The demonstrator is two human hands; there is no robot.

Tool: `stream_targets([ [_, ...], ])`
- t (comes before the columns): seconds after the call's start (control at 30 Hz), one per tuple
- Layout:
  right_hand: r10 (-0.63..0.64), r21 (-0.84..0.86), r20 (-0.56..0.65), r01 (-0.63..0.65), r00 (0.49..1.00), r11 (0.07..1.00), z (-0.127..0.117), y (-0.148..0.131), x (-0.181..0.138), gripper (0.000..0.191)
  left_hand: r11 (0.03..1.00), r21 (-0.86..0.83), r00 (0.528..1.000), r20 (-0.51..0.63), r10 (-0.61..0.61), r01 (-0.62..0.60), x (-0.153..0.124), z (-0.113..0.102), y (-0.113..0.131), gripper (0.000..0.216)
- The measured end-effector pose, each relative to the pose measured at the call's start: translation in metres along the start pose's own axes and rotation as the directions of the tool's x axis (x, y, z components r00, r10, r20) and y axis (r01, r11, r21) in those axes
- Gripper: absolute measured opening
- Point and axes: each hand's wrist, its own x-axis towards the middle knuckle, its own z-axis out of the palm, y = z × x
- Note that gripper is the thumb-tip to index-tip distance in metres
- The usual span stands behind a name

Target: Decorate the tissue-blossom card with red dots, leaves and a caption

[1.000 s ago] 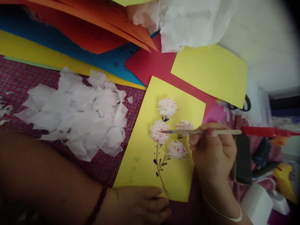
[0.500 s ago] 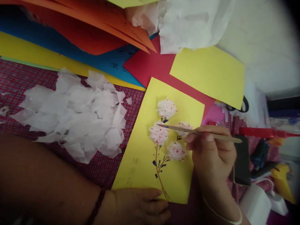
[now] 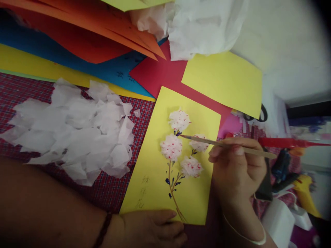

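**Paintbrush (image 3: 210, 142) reaches leftward from the right hand (image 3: 241, 167) to the blossoms**

The right hand, right of centre in the frame, pinches the paintbrush between thumb and fingers. The blossoms lie to its left, all on a yellow card (image 3: 201, 201) at lower centre. The brush's long axis runs nearly level across the picture, tip at the left and handle end slightly lower at the right. That tip sits just beside the upper right edge of the leftmost blossom (image 3: 171, 147), below the top blossom (image 3: 179, 120); whether it touches the paper cannot be told. The card's long axis is steep, leaning from upper right to lower left.

The right hand is nearer to the blossoms. The left hand (image 3: 155, 229), at bottom centre, rests over the card's lower edge, fingers loosely extended with nothing visible in its grasp.

Counted: one brush, one card beneath the hands, and four white, red-flecked blossoms, the other two being the right-hand blossom (image 3: 199, 143) and the lowest blossom (image 3: 191, 167). Three handwritten characters (image 3: 143, 191) stand at the card's lower left. One heap of torn white paper (image 3: 85, 127) covers the plaid cloth (image 3: 141, 129) at left, its overlapping pieces too many to count. One pair of scissors (image 3: 263, 113) shows partly at right.
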Motion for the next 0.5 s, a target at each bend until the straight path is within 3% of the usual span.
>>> stream_targets([
  [0.2, -0.024, -0.043, 0.025, 0.025, 0.999, 0.999, -0.003, 0.002, -0.002, 0.011, 0.999, -0.027, 0.995, -0.096, -0.033, 0.031, 0.002, 0.006, -0.002, 0.045],
  [0.33, 0.0, -0.059, 0.128, 0.008, 0.992, 0.998, -0.003, 0.004, -0.004, 0.011, 0.999, -0.026, 0.991, -0.13, -0.031, 0.027, 0.004, -0.002, -0.009, 0.046],
  [0.5, -0.062, 0.088, -0.04, 0.065, 0.997, 0.994, -0.006, -0.003, 0.009, 0.011, 1.0, -0.029, 0.994, -0.112, -0.009, 0.006, 0.003, -0.005, -0.01, 0.045],
])
